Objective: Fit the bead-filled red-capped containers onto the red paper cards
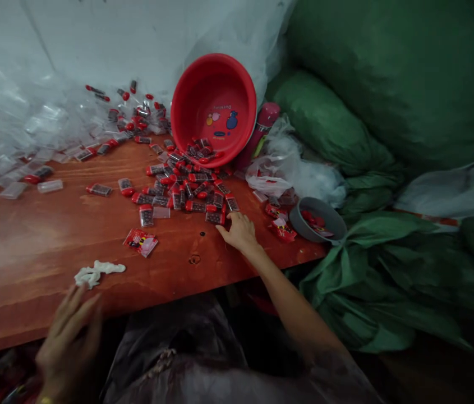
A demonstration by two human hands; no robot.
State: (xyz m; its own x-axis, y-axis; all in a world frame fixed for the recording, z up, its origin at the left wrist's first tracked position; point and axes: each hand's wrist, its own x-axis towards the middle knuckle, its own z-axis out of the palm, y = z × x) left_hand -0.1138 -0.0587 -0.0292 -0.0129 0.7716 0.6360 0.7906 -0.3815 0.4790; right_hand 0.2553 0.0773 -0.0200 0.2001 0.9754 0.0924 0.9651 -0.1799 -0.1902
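My right hand (pixel 240 231) is at the near edge of a pile of small clear containers with red caps (pixel 190 185). Its thumb and fingers close round the red end of one container (pixel 214 217), which still lies on the table. Blurred by motion, my left hand (pixel 70 342) hangs over the table's front edge, fingers stretched out and holding nothing. Just beyond it lies a crumpled white strip (pixel 99 272). A red printed packet (pixel 141 242) rests between the hands, farther back. The containers show dark contents.
A red basin (pixel 214 84) lies tipped on its side behind the pile. Clear empty cases (pixel 13 157) heap up at left. At right stand a grey bowl (pixel 299 224) with red pieces, red packets (pixel 282 229), a pink bottle (pixel 268 115) and green sacks (pixel 337 123).
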